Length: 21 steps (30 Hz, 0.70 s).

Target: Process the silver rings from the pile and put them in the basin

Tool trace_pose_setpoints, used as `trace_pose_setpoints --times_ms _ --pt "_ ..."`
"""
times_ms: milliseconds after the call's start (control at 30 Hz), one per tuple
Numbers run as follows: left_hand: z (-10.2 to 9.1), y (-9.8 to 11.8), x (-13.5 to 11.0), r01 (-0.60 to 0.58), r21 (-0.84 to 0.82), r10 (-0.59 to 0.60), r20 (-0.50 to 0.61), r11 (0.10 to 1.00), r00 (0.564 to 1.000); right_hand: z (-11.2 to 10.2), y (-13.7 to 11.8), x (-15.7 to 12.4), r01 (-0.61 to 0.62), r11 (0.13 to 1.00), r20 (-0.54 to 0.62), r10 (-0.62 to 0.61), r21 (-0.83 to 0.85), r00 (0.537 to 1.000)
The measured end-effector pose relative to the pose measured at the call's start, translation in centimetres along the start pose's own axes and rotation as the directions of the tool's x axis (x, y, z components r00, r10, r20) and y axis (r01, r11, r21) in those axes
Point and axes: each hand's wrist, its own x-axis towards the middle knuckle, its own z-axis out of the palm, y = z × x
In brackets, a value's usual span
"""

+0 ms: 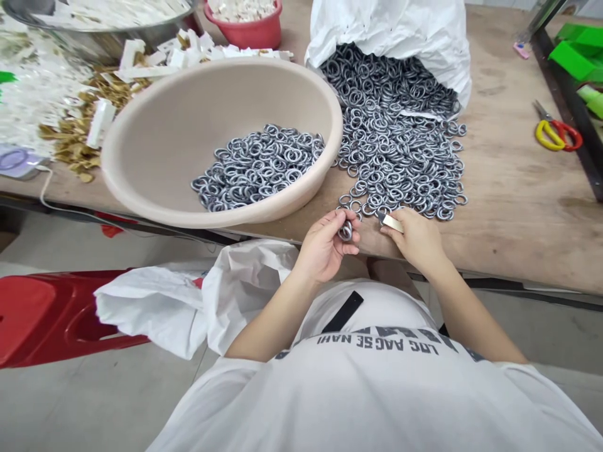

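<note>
My left hand [326, 246] is closed around a small stack of grey metal rings [345, 231] at the table's near edge. My right hand [414, 238] pinches a small flat beige piece [391, 221] with a dark tip, pointed toward the rings. Just beyond both hands lies a big pile of loose metal rings [400, 150] spilling from a white sack [396, 31]. A beige plastic basin [155, 144] to the left holds several more rings [257, 166].
Yellow-and-red scissors [558, 133] lie at the right of the wooden table [518, 188]. White and tan small parts [85, 119] cover the far left, beside a metal bowl [103, 37] and a red bowl [249, 28]. A white bag [188, 301] and red stool [51, 314] sit below.
</note>
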Motion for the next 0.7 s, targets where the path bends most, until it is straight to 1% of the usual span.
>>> trace_pose_setpoints --times_ms 67,100,167,200,233,267,333,367,400,467,500,600,667,700 --pt "0.2 0.0 0.2 -0.003 0.003 0.003 -0.007 1.0 1.0 0.1 0.4 0.2 -0.009 0.999 -0.033 0.011 0.053 0.999" --pt "0.4 -0.1 0.3 -0.009 0.007 0.009 -0.007 1.0 1.0 0.2 0.6 0.2 -0.013 0.994 -0.074 0.021 0.105 0.997" --pt "0.9 -0.3 0.5 -0.042 0.044 0.043 -0.013 0.998 0.999 0.0 0.6 0.0 -0.01 0.961 -0.188 0.064 0.275 0.98" --pt "1.1 -0.5 0.7 -0.077 0.088 0.079 -0.019 0.993 0.997 -0.1 0.5 -0.1 -0.005 0.918 -0.222 0.101 0.397 0.97" --pt "1.4 -0.7 0.8 -0.124 0.152 0.129 -0.02 0.981 0.991 -0.3 0.3 -0.3 -0.004 0.847 -0.218 0.141 0.532 0.966" --pt "1.7 -0.9 0.9 -0.178 0.234 0.185 -0.009 0.956 0.983 -0.5 0.0 -0.5 -0.018 0.752 -0.171 0.173 0.659 0.97" --pt "2.3 -1.3 0.9 -0.285 0.406 0.285 0.061 0.868 0.956 -0.9 -0.8 -1.0 -0.089 0.545 -0.011 0.178 0.833 0.984" --pt "2.5 -1.4 0.9 -0.329 0.475 0.312 0.118 0.816 0.943 -1.0 -1.1 -1.2 -0.125 0.468 0.055 0.16 0.875 0.986" --pt "2.8 -1.4 0.9 -0.365 0.529 0.322 0.176 0.766 0.93 -1.1 -1.5 -1.4 -0.147 0.417 0.093 0.147 0.897 0.985" --pt "3.1 -1.6 0.6 -0.406 0.593 0.312 0.259 0.696 0.914 -1.1 -2.0 -1.7 -0.149 0.361 0.095 0.162 0.921 0.982" --pt "3.3 -1.7 0.5 -0.412 0.61 0.304 0.278 0.677 0.911 -0.9 -2.2 -1.7 -0.139 0.341 0.077 0.187 0.93 0.979" --pt "3.5 -2.1 0.1 -0.397 0.618 0.282 0.28 0.679 0.918 -0.3 -2.7 -1.8 -0.107 0.305 0.016 0.287 0.946 0.958" --pt "3.6 -2.5 0.0 -0.378 0.597 0.27 0.266 0.707 0.925 0.2 -3.0 -2.0 -0.089 0.287 -0.009 0.323 0.954 0.946" --pt "3.6 -2.7 0.0 -0.361 0.578 0.263 0.249 0.732 0.932 0.3 -3.1 -2.1 -0.073 0.285 -0.023 0.321 0.956 0.947"
